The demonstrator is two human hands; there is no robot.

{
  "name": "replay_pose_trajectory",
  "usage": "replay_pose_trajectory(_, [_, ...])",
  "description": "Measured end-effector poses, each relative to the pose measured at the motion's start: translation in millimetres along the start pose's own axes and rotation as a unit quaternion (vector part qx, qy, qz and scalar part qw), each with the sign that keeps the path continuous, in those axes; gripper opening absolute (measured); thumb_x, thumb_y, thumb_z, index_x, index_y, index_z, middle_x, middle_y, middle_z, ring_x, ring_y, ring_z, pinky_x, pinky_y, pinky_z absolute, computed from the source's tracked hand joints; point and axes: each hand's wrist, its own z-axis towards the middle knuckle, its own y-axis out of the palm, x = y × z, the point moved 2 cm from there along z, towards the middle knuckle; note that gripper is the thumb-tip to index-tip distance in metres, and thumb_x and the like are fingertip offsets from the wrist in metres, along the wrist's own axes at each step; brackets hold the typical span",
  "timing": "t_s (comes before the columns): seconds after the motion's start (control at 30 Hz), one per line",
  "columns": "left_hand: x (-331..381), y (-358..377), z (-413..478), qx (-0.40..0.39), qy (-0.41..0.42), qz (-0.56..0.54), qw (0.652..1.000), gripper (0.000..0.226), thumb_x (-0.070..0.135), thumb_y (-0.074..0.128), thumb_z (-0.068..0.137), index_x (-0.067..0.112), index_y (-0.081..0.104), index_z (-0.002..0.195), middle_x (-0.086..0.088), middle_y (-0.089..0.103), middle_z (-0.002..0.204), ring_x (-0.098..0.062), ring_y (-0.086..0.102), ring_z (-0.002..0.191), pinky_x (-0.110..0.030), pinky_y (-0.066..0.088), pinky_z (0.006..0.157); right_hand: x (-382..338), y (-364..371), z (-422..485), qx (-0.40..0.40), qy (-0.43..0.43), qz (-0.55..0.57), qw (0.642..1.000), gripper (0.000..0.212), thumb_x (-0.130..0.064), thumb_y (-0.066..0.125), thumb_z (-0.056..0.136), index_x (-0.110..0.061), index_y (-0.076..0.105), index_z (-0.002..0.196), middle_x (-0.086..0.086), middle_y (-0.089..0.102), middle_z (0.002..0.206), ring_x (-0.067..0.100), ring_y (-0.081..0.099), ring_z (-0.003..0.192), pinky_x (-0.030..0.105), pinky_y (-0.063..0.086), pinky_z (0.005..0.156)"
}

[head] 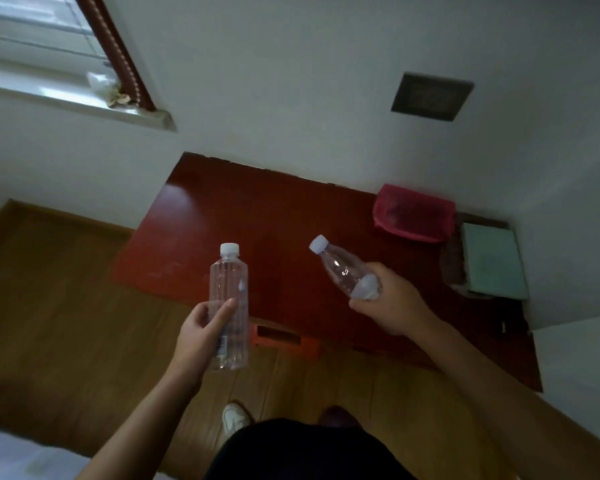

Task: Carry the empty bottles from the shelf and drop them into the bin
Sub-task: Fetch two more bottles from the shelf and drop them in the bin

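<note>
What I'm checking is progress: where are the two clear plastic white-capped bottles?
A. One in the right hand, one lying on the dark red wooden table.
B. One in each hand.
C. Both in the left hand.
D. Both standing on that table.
B: the left hand grips the square-sided clear plastic bottle, and the right hand grips the round clear plastic bottle.

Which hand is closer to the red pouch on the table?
Right. The right hand, holding a tilted bottle, sits just below-left of the red pouch; the left hand, holding an upright bottle, is much farther left.
</note>
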Motion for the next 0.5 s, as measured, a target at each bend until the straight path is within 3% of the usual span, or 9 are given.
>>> replay_pose_trajectory(0.1, [-6, -47, -3, 0.03, 0.013, 0.011, 0.999, 0.056, 0.05, 0.074, 0.074, 0.019, 0.06, 0.118, -0.007, 0.072, 0.107, -0.021, 0.074, 0.09, -0.033, 0.06, 0.068, -35, 47, -18, -0.065, 0.022, 0.071, 0.995, 0.069, -0.044, 0.08, 0.072, -0.037, 0.046, 0.132, -0.018, 0.059, 0.11, 0.002, 0.06, 0.101, 0.031, 0.055, 0.088])
replay_pose_trajectory(0.2, [-25, -102, -11, 0.064, 0.004, 0.008, 0.998, 0.046, 0.036, 0.075, 0.078, 0.018, 0.06, 0.117, -0.004, 0.071, 0.108, -0.018, 0.072, 0.092, -0.026, 0.058, 0.063, -66, 100, -24, -0.103, 0.028, 0.107, 0.988, 0.062, -0.041, 0.08, 0.075, -0.035, 0.048, 0.127, -0.015, 0.06, 0.113, 0.005, 0.063, 0.101, 0.035, 0.058, 0.09])
replay_pose_trajectory(0.4, [-96, -222, -50, 0.192, -0.049, 0.002, 0.98, 0.044, 0.032, 0.08, 0.078, 0.019, 0.061, 0.115, 0.006, 0.067, 0.104, -0.009, 0.064, 0.093, -0.025, 0.052, 0.07, -153, 194, -12, -0.183, -0.009, 0.087, 0.979, 0.057, -0.04, 0.079, 0.077, -0.031, 0.05, 0.125, -0.009, 0.064, 0.11, 0.006, 0.066, 0.095, 0.029, 0.058, 0.08])
replay_pose_trajectory(0.5, [-134, -274, -75, 0.269, -0.088, -0.018, 0.959, 0.047, 0.032, 0.081, 0.078, 0.018, 0.058, 0.117, 0.006, 0.066, 0.102, -0.014, 0.064, 0.095, -0.027, 0.053, 0.072, -196, 233, 4, -0.22, -0.037, 0.061, 0.973, 0.065, -0.045, 0.08, 0.073, -0.032, 0.05, 0.128, -0.012, 0.064, 0.108, 0.005, 0.066, 0.096, 0.028, 0.057, 0.081])
